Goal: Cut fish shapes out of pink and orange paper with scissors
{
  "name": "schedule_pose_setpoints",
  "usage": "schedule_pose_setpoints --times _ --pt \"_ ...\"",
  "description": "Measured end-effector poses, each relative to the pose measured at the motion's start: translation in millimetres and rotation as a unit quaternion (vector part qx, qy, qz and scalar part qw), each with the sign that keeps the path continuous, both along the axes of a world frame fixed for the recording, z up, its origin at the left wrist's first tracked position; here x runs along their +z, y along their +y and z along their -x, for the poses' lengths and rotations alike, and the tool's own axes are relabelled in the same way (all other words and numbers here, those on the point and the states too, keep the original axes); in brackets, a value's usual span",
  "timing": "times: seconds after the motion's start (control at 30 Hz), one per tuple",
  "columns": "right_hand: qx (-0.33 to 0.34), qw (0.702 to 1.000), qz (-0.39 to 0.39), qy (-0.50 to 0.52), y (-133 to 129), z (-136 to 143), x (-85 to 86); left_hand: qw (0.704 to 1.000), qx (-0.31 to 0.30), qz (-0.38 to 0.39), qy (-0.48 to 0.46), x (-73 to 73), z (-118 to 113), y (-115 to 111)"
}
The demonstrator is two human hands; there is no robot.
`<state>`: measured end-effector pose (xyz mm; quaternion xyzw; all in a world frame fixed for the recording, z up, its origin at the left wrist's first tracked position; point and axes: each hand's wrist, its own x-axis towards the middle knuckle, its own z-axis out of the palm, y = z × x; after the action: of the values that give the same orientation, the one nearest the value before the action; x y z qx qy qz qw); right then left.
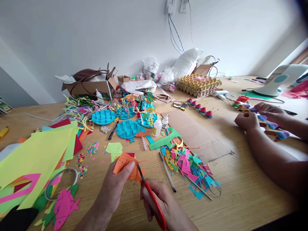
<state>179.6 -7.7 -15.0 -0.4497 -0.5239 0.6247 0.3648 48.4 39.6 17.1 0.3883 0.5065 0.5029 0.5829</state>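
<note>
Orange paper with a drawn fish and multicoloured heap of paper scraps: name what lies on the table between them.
The head view shows a slim, black-tipped greyish pen between the orange paper and the heap.

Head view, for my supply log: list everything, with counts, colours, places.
Paper piece: one, orange, left hand
Scissors: one, red-handled, right hand
Glue bottles: two, white, centre
Pens: two, black and clear, centre
Discs: several, blue, centre
Scraps: many, multicoloured, centre right
Paper sheets: many, multicoloured, left
Ring: one, grey, left
Fish: several, multicoloured, left
Cardboard: one, brown, centre right
Egg trays: several, tan, back
Boxes: several, brown, back
Bags: several, whitish, back
Device: one, white, right
Co-worker's hands: two, bare, right
Left hand: one, bare, front
Right hand: one, bare, front
</note>
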Motion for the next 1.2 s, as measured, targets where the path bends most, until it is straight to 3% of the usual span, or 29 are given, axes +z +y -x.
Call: schedule_pose_setpoints --times 0.23,0.63,1.2 --pt "-0.005 0.999 -0.042 -0.025 -0.3 -0.4 -0.1 0.999 0.015 0.032 -0.027 0.3 -2.8 -0.9" --pt "-0.009 1.0 0.021 0.011 -2.0 -1.3 -0.6 0.999 0.004 0.028 -0.017 -1.2 -3.3 -3.0" --pt "-0.027 0.999 0.012 0.026 -2.9 0.3 -8.5 1.0 0.005 0.021 0.022 -3.0 -9.8 -6.4"
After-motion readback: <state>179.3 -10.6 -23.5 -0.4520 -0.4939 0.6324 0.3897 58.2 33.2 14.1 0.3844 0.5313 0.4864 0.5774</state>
